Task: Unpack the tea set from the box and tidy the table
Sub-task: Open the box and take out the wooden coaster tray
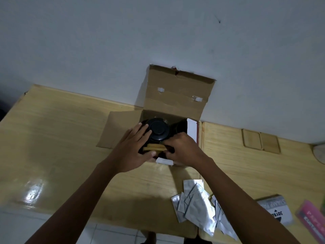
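Note:
An open cardboard box [175, 95] stands on the wooden table [61, 138] against the wall, its lid flap upright. Inside sits a round black tea set piece [159, 128], seen from its base, with another dark piece [181, 126] to its right. A tan wooden piece [155, 147] lies at the box's near edge. My left hand [133, 148] rests on the black piece's left side with its thumb on the tan piece. From the right, my right hand [182, 148] curls its fingers onto the same tan piece.
Several silver foil packets [197, 205] lie in a heap at the near right. A stamp pad box [276, 211] and a pink box [313, 222] sit at the right edge. Two wooden coasters [260, 140] lie near the wall, and a white round object [320, 153] at far right.

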